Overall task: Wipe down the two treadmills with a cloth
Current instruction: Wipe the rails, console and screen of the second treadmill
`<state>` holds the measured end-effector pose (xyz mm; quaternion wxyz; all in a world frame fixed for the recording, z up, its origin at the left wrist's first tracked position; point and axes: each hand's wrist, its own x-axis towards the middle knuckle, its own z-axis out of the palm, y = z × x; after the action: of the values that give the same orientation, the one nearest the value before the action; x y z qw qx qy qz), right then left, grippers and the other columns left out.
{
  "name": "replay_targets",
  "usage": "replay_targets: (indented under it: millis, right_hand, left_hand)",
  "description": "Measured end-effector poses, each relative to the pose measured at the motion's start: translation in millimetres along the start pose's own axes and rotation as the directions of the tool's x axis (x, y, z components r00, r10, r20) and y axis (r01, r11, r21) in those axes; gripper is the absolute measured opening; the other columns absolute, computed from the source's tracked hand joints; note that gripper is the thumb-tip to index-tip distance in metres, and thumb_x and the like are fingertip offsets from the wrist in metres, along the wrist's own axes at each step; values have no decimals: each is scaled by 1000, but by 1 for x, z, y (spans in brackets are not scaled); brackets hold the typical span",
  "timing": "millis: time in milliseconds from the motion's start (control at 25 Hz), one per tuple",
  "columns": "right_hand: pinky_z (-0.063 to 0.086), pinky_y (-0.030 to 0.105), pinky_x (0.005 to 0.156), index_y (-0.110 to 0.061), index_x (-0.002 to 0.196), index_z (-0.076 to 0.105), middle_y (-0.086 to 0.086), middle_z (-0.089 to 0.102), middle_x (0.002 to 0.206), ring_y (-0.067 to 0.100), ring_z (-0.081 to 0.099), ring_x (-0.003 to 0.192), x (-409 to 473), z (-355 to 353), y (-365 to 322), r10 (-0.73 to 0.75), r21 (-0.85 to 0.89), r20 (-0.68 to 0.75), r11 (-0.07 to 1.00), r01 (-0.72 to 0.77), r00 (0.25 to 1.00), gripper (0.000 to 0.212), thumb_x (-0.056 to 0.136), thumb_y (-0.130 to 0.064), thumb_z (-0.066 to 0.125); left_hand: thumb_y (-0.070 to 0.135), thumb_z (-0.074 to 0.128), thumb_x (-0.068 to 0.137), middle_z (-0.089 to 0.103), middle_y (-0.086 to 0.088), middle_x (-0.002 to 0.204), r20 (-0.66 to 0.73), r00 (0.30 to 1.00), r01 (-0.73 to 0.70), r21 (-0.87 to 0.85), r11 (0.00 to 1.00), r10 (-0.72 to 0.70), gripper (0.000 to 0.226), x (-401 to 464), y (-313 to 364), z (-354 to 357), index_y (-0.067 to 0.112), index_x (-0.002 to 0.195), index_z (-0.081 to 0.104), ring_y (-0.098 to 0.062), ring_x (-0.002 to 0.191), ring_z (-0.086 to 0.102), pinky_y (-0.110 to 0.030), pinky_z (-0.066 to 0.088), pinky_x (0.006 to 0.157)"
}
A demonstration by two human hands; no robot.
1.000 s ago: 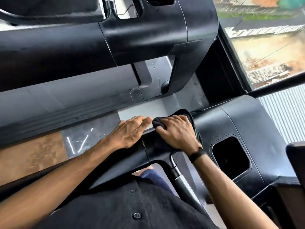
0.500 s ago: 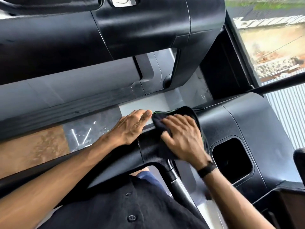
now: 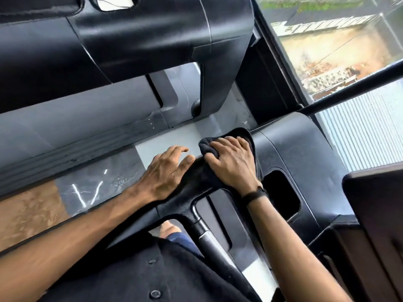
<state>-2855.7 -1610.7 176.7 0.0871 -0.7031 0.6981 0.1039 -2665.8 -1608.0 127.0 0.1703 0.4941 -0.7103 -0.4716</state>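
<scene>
My right hand (image 3: 232, 165) grips a bunched black cloth (image 3: 238, 133) and presses it onto the top of the near treadmill's black handrail (image 3: 181, 207), where the rail meets the console (image 3: 294, 149). My left hand (image 3: 165, 174) rests on the same rail just left of the cloth, fingers relaxed, thumb close to the cloth's edge. The second treadmill (image 3: 141, 33) is the large black body across the top of the view.
A deep cup-holder recess (image 3: 281, 192) sits in the console right of my wrist. A dark panel (image 3: 377, 214) rises at the right edge. A window (image 3: 338, 51) with a black bar across it lies beyond. Grey and brown floor (image 3: 98, 186) shows between the machines.
My right hand went from fingers spread flat over the cloth to curled round its bunched end, shifting slightly left along the rail. My left hand has stayed on the rail.
</scene>
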Motion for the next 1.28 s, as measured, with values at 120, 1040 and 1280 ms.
replay_targets:
  millis: [120, 1040, 1280]
  right_hand:
    - [34, 35, 100, -32, 104, 73, -5, 72, 115, 16, 58, 112, 17, 3, -13, -45, -17, 64, 999, 46, 997, 49, 84, -50, 32]
    - [10, 38, 122, -32, 129, 59, -9, 48, 148, 14, 29, 146, -9, -7, 95, 203, 92, -176, 978, -189, 963, 53, 85, -47, 34]
    - [30, 37, 91, -33, 104, 72, -1, 69, 121, 22, 57, 119, 79, -14, 98, 178, -88, 237, 983, -161, 955, 47, 87, -54, 34]
  left_hand:
    - [81, 7, 86, 50, -3, 143, -8, 1000, 8, -12, 1000, -8, 92, 2, -2, 2, 17, 140, 45, -18, 127, 50, -44, 36, 110]
    - [76, 9, 90, 37, 0, 154, 46, 974, -225, 151, 962, 221, 84, 32, 30, 29, 20, 149, 31, -19, 135, 42, -38, 27, 111]
    - [73, 9, 90, 37, 3, 153, 43, 978, -207, 151, 967, 203, 83, 33, 26, 27, 21, 149, 31, -13, 134, 42, -34, 24, 110]
